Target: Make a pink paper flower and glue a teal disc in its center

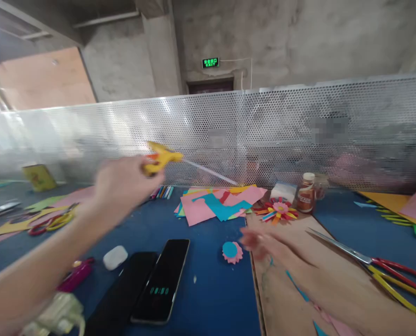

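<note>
My left hand point(124, 184) is raised above the blue table point(211, 289), closed around the yellow handle of a glue gun point(164, 157) whose thin glue stick points right and down. My right hand point(264, 245) hovers low over the brown board point(292, 298), smeared by motion, with fingers pointing left toward a small pink and blue paper flower point(232, 252). A finished multicoloured paper flower point(277, 210) lies at the board's far edge.
Two dark phones point(161, 282) and a white earbud case point(114, 257) lie near left. Coloured paper sheets point(215, 205) sit mid-table beside a glue bottle point(306, 192). Red-and-yellow scissors point(379, 268) rest on the right. A perforated metal screen point(264, 135) closes the back.
</note>
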### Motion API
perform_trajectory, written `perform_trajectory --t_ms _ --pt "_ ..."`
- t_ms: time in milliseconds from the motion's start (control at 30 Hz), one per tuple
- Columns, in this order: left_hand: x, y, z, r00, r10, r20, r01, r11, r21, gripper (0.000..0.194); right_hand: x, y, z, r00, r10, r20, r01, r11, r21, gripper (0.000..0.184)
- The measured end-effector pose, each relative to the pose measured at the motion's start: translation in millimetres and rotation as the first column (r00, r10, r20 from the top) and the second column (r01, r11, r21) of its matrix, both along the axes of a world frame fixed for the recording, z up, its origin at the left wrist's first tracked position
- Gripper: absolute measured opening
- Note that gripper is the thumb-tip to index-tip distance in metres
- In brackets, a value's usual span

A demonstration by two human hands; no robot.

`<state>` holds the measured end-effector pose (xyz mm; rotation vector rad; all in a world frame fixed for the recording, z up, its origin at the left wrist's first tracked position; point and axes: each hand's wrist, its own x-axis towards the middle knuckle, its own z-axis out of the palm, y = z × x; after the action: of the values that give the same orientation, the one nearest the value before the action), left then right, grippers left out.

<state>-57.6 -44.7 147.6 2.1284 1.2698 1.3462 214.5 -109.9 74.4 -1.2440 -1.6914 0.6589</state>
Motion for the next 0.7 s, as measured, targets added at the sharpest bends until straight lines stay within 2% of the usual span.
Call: perform_trajectory --t_ms 33,67,100,133,200,233,267,300,367,433,500,533,600,633,700 --pt "22 -7 -6.1 1.0 -0.019 -0.006 0.019 1.0 0.014 0.018 -21 7 1.9 0.998 0.051 -0.029 -0.052 0.996 -0.073 0.029" --pt "44 -12 -11.9 0.999 -0.028 -0.019 0.029 0.999 0.041 0.018 -38 14 4.6 0.963 0.135 -0.232 -0.178 0.968 -0.176 0.039" --pt "65 -15 -17.0 0.999 -0.026 -0.029 0.029 0.996 0.083 0.017 -50 22 8.0 0.889 0.167 -0.427 -0.276 0.938 -0.208 0.043" --pt "84 -18 -21.6 0.999 -0.009 -0.037 0.014 0.989 0.144 0.017 -57 29 12.3 0.792 0.189 -0.581 -0.348 0.921 -0.174 0.044" --pt "114 -24 -29.7 0.991 0.084 -0.107 -0.05 0.957 0.285 0.018 -58 41 22.1 0.595 0.255 -0.762 -0.451 0.891 -0.054 0.041" --pt "125 -27 -33.7 0.972 0.151 -0.181 -0.081 0.935 0.346 0.018 -53 45 26.5 0.531 0.237 -0.814 -0.455 0.89 -0.038 0.038" --pt "133 -31 -37.8 0.951 0.182 -0.251 -0.081 0.927 0.367 0.017 -47 47 30.2 0.498 0.188 -0.846 -0.44 0.896 -0.06 0.035" --pt "138 -35 -42.1 0.94 0.174 -0.292 -0.058 0.929 0.366 0.017 -41 48 32.7 0.488 0.121 -0.865 -0.409 0.907 -0.103 0.032" --pt "142 -39 -51.3 0.956 0.048 -0.29 0.04 0.956 0.291 0.018 -29 45 34.2 0.493 0.001 -0.87 -0.335 0.923 -0.189 0.026" --pt "136 -35 -62.1 0.962 -0.173 -0.21 0.208 0.966 0.156 0.018 -21 39 32.4 0.493 -0.016 -0.87 -0.27 0.948 -0.171 0.022" --pt "125 -22 -75.6 0.928 -0.345 -0.143 0.347 0.938 -0.015 0.025 -14 30 28.9 0.501 0.017 -0.865 -0.214 0.971 -0.104 0.023" --pt "118 -13 -83.4 0.925 -0.338 -0.172 0.329 0.941 -0.079 0.031 -11 25 26.7 0.518 0.024 -0.855 -0.183 0.979 -0.084 0.025" --pt "103 7 -100.6 0.91 -0.297 -0.289 0.28 0.955 -0.099 0.03 -3 14 21.0 0.573 -0.017 -0.819 -0.119 0.987 -0.104 0.029" --pt "97 15 -109.4 0.895 -0.307 -0.322 0.288 0.952 -0.107 0.024 0 8 17.4 0.612 -0.069 -0.788 -0.086 0.985 -0.153 0.03" --pt "86 28 -126.4 0.853 -0.346 -0.39 0.32 0.938 -0.133 0.024 8 -3 9.6 0.681 -0.206 -0.702 -0.007 0.958 -0.287 0.031"
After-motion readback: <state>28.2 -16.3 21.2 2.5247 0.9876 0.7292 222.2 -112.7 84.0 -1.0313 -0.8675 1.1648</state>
